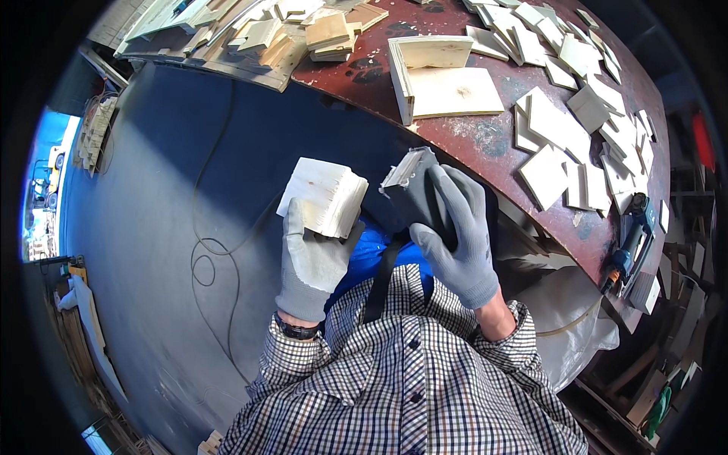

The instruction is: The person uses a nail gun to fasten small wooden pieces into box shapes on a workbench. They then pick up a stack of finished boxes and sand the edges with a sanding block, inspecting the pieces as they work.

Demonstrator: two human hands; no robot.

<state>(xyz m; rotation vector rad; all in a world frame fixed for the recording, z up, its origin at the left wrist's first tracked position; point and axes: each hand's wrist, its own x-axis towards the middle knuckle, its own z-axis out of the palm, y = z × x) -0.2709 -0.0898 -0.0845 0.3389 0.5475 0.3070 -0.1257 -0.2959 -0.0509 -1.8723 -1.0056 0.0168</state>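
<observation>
My left hand, in a grey work glove, is closed around a small stack of pale plywood pieces. The stack's near side shows layered, rough edges. My right hand, also gloved, grips a dark grey sanding block with a pale, ragged end. The two held things are apart, with a gap between them, above the floor in front of my body. My right fingers lie over the block's right side, and its underside is hidden.
A dark red worktable runs diagonally along the far right. On it lie an L-shaped plywood assembly, many scattered plywood pieces and a power tool. A cable loops over the floor at the left. Clear plastic sheeting hangs beneath the table.
</observation>
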